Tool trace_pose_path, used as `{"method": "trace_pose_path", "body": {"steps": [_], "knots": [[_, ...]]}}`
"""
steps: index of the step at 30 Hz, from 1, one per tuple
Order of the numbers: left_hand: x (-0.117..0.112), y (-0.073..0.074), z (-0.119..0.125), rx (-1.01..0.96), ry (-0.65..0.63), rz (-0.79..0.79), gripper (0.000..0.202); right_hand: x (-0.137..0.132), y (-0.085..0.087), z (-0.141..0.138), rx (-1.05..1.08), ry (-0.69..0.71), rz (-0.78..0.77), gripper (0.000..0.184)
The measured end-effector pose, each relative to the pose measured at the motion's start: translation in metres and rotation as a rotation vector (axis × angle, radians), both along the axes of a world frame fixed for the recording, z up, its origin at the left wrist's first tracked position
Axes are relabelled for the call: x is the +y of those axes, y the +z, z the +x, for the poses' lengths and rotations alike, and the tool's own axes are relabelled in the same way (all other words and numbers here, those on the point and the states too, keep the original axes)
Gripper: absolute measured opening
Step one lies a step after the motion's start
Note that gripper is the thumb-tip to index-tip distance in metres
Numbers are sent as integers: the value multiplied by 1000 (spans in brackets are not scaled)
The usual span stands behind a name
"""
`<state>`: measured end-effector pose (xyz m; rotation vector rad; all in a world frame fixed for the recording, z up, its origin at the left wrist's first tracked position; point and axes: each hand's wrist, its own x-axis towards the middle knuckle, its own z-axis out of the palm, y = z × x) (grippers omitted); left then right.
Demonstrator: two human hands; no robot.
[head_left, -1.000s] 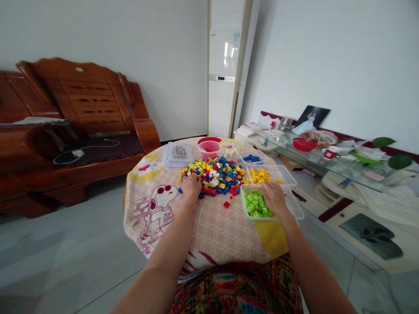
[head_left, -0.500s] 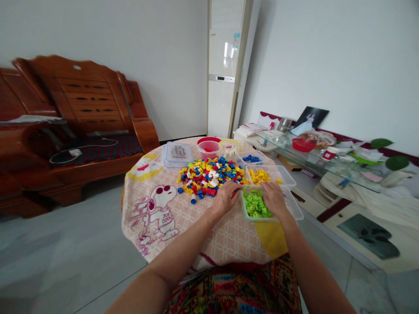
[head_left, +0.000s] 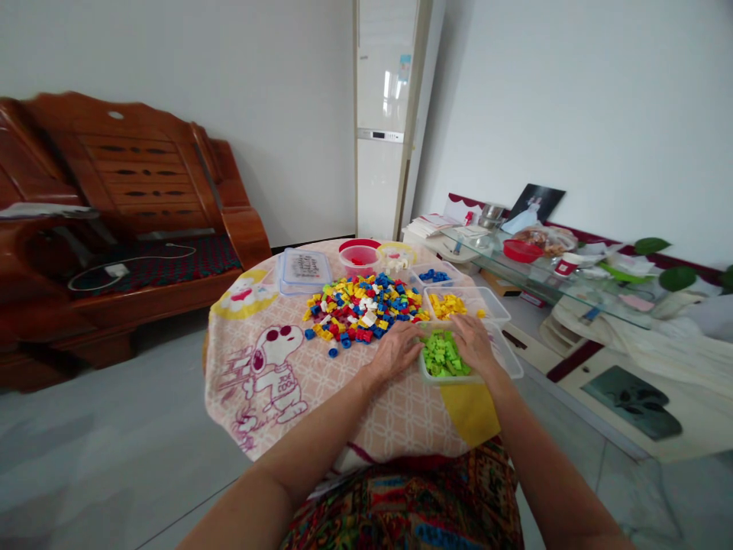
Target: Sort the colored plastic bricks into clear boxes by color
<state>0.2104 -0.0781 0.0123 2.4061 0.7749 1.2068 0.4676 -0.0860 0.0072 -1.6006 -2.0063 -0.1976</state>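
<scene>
My left hand [head_left: 396,351] is at the left side of a clear plastic box [head_left: 427,380] of green toy bricks [head_left: 442,355]. Its fingers are bent together at the rim; what they hold, if anything, is hidden. Over the right part of the same box, my right hand [head_left: 475,344] reaches forward with extended fingers, close to the green bricks. Beyond my hands lies a mixed pile of toy bricks [head_left: 366,305] in red, blue, yellow and white. Yellow bricks [head_left: 447,305] fill part of the box behind the green one, and blue bricks [head_left: 434,276] lie in another farther back.
A pink-rimmed tub [head_left: 360,260] with some red pieces and a clear lidded box [head_left: 303,267] stand at the table's far side. White bricks [head_left: 396,263] lie beside the tub. A patterned cloth [head_left: 355,405] covers the round table. To the right is a cluttered glass shelf [head_left: 601,302].
My left hand has shifted slightly right, closer to the green bricks, and the red bit at its fingertips no longer shows. My right hand stays over the box. The whole view has turned slightly.
</scene>
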Motion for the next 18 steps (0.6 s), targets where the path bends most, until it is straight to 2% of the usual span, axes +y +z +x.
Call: {"method": "trace_pose_path", "body": {"steps": [5, 10, 14, 18], "knots": [[-1, 1, 0, 5, -40, -39, 17, 11, 8, 10, 164, 81, -34, 43], [-2, 0, -1, -19, -41, -45, 16, 11, 21, 13, 248, 93, -92, 37], [-2, -3, 0, -46, -41, -39, 16, -7, 28, -12, 192, 193, -80, 31], [-2, -3, 0, -67, -45, -40, 15, -31, 31, -52, 94, 304, -184, 27]]}}
